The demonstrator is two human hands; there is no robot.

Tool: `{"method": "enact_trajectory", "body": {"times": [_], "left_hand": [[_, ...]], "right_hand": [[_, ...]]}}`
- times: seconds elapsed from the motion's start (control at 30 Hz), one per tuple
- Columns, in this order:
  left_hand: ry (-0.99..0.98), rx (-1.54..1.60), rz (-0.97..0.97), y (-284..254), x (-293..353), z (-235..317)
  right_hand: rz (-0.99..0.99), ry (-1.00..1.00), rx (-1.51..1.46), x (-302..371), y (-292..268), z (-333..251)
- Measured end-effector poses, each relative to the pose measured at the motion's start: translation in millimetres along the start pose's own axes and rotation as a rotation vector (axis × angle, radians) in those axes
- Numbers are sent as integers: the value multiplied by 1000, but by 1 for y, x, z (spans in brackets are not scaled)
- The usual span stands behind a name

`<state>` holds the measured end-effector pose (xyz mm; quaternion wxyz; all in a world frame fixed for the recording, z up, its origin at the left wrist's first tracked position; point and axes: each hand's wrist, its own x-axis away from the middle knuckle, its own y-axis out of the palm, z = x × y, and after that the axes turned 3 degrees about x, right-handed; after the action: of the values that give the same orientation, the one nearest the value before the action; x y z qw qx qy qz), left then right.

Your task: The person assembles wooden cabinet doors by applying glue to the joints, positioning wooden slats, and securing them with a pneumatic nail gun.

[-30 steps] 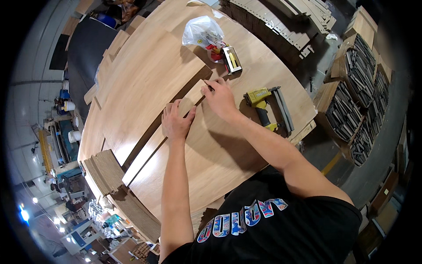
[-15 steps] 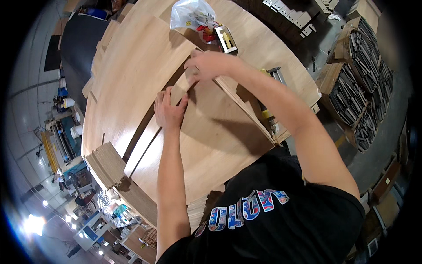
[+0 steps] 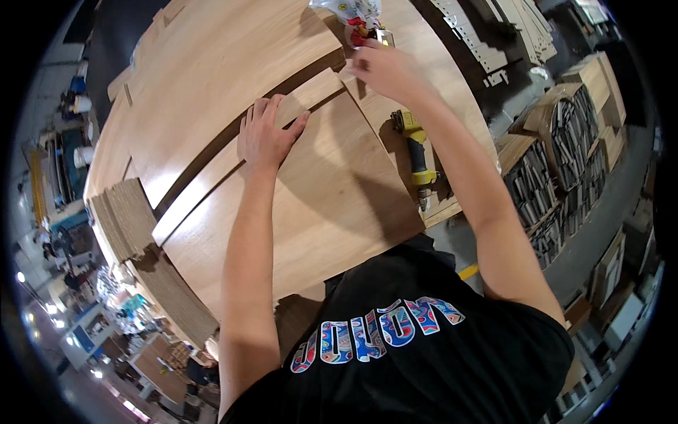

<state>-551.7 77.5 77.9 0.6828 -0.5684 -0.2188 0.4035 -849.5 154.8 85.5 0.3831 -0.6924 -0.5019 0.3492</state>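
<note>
A long, pale wooden strip [image 3: 205, 185] lies along the far edge of a large plywood panel [image 3: 339, 169]. My left hand [image 3: 270, 136] rests on this strip with its fingers stretched out and the thumb apart, toward the panel. Beyond the strip's right end, my right hand [image 3: 388, 71] is raised near a small box [image 3: 385, 38]. Its fingers look bent but are smeared by motion, so whether they hold anything cannot be made out. Under my right forearm, a yellow and black power drill [image 3: 419, 152] lies beside the panel.
A larger curved wooden sheet [image 3: 212, 78] lies beyond the strip, across a dark gap. A white plastic bag [image 3: 349, 10] sits at the far side. Cardboard-like strips [image 3: 126, 219] are stacked at left. Boxes of narrow strips [image 3: 526, 169] stand on the floor at right.
My right hand has left the strip's end and moved right, toward the small box. The strip's end, tilted up before, now lies down. My left hand stays on the strip. The view has shifted.
</note>
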Motion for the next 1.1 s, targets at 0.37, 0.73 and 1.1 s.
{"method": "enact_trajectory", "body": {"times": [0.37,0.73,1.1], "left_hand": [[26,49,34,7,7,-23],[7,112,0,11,7,-32],[-18,122,-29,9,11,-34]], "right_hand": [[38,319,-10,251,66,42],[-94,792,-430,206,17,67],[-452,661,-849,72,-124,-70]]}}
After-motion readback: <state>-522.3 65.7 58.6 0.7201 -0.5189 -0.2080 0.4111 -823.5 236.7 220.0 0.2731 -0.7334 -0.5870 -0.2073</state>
